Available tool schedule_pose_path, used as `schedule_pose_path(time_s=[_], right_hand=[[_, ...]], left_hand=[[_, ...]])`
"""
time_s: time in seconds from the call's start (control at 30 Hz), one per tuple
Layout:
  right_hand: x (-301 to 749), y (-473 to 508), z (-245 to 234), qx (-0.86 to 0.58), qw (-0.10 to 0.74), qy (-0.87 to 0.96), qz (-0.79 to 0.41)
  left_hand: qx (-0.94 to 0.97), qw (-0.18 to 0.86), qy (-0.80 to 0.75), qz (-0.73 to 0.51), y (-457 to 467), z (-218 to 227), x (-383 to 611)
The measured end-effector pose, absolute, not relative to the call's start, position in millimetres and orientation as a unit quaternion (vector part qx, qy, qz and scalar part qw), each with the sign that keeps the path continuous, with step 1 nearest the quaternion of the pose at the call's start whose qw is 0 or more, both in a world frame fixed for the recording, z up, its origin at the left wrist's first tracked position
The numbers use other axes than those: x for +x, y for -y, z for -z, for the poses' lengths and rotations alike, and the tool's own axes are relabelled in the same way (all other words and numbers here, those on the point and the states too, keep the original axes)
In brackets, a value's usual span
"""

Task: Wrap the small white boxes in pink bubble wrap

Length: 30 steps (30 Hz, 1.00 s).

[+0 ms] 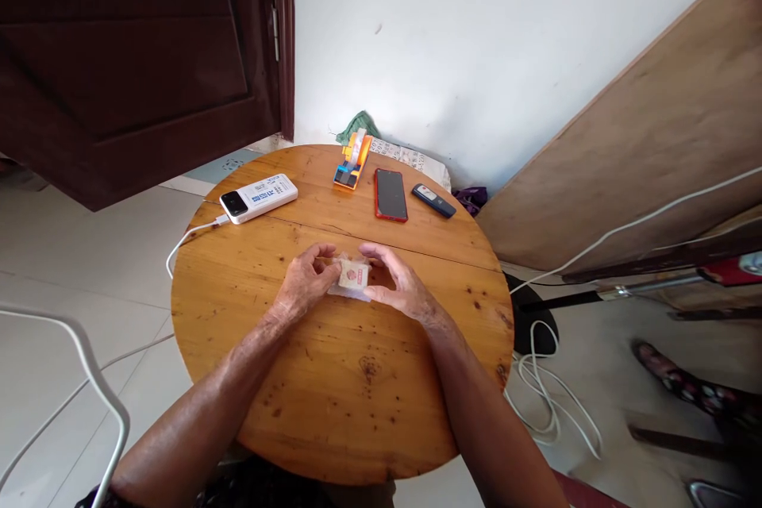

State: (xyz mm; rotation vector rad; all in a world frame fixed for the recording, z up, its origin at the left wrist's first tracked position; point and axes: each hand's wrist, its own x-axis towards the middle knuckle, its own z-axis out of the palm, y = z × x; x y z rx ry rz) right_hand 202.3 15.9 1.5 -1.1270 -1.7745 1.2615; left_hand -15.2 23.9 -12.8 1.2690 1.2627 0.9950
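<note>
A small beige packet [352,276] with a red mark, in clear wrapping, is held just above the middle of the round wooden table [333,397]. My left hand [305,280] pinches its left side with closed fingers. My right hand [398,282] grips its right side, fingers curled around it. Both forearms reach in from the near edge of the table.
At the far side of the table lie a white power bank [258,198] with a white cable [189,238], an orange tape dispenser [353,159], a red-edged phone [390,194] and a small dark device [434,201]. A wooden board [655,135] leans right; cables [551,405] lie on the floor.
</note>
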Motion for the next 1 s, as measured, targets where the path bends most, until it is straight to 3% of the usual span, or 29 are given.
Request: schedule_pose_path(time_s=[0.23, 0.43, 1.0], right_hand=[[197.6, -15.7, 4.2, -0.422, 0.359, 0.697, -0.455], [191.3, -14.3, 7.1, -0.439, 0.368, 0.713, -0.404], [187.7, -13.0, -1.7, -0.444, 0.362, 0.73, -0.373]], left_hand=[[0.605, 0.44, -0.513, -0.421, -22.1, 15.5, -15.4], [0.718, 0.359, -0.4, -0.442, -17.4, 16.0, -11.6], [0.759, 0.29, -0.375, -0.446, -16.2, 21.6, -13.5]])
